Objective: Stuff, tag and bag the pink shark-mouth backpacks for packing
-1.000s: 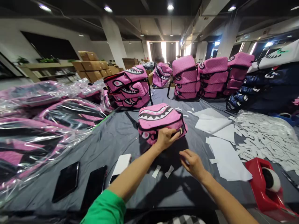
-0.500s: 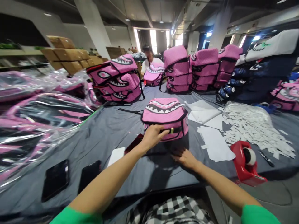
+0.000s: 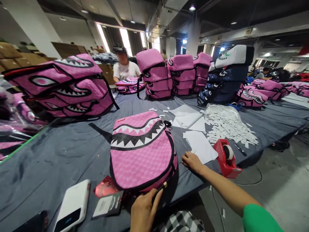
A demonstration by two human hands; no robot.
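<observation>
Centrally, the pink backpack lies on the grey-covered table, toothed-mouth print upward; the left hand pinches its near edge beside the gold zip pull; the right hand curls just beside the white sheets, whether gripping anything I cannot tell; the bag's red label and the card's print are too small to read; the white device's lit digits are blurred.
</observation>
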